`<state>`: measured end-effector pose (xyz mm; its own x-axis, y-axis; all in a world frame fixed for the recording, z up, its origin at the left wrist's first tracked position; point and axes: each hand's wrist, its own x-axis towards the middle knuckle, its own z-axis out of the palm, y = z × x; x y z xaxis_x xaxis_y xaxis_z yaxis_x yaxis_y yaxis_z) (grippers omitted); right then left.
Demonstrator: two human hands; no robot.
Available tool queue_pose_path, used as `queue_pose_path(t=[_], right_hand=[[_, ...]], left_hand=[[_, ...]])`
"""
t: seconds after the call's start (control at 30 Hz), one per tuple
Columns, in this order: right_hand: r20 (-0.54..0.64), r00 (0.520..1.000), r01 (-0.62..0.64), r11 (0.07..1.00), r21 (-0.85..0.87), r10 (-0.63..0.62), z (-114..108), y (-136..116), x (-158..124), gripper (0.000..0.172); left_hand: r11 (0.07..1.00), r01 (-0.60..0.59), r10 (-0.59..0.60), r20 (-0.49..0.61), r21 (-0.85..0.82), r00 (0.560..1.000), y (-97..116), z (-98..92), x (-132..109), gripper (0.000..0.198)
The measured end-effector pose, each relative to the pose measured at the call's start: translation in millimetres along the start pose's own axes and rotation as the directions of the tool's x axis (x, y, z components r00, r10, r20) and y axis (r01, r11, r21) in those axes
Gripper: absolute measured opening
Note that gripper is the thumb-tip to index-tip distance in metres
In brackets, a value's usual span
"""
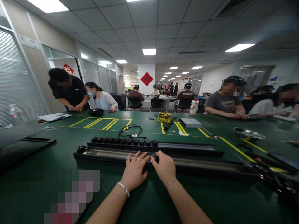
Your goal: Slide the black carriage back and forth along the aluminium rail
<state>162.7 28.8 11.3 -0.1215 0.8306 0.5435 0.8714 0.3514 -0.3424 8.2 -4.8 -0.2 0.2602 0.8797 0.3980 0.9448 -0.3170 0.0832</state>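
Note:
A long black channel rail [196,164] lies across the green table in front of me. My left hand [135,170] rests over it with fingers stretched and spread, the fingertips on the rail. Close beside it, my right hand [165,166] pinches a small black block-like part [154,157] at the rail's middle; the fingers partly hide it. Just behind runs a second black rail [187,147]. A row of several round black socket-like pieces [123,141] sits along its left half. Another dark piece [81,148] is at the left end of the nearer rail.
A looped black cable [133,132] lies behind the rails. Farther back are a yellow device [164,117], a grey box [190,122] and a metal dish [249,133]. Dark tangled hardware [273,180] sits at right. Other people sit or stand around the table's far sides.

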Motion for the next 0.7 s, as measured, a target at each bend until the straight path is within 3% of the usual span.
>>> queue_pose_path(t=[0.23, 0.53, 0.7], right_hand=[[0.026, 0.998, -0.051, 0.998, 0.034, 0.05, -2.4, 0.6, 1.8, 0.03], [0.024, 0.999, -0.039, 0.996, 0.076, 0.038, -1.4, 0.4, 3.5, 0.026], [0.043, 0.998, -0.042, 0.996, 0.075, 0.039, -3.7, 1.2, 4.0, 0.024]], left_hand=[[1.0, -0.001, 0.001, -0.014, -0.02, 1.0, -0.2, 1.8, -0.6, 0.054], [1.0, 0.022, -0.023, -0.04, -0.017, 0.999, 5.3, 1.5, 0.5, 0.039], [1.0, 0.022, -0.022, -0.049, 0.002, 0.999, 6.0, 2.3, 0.3, 0.044]])
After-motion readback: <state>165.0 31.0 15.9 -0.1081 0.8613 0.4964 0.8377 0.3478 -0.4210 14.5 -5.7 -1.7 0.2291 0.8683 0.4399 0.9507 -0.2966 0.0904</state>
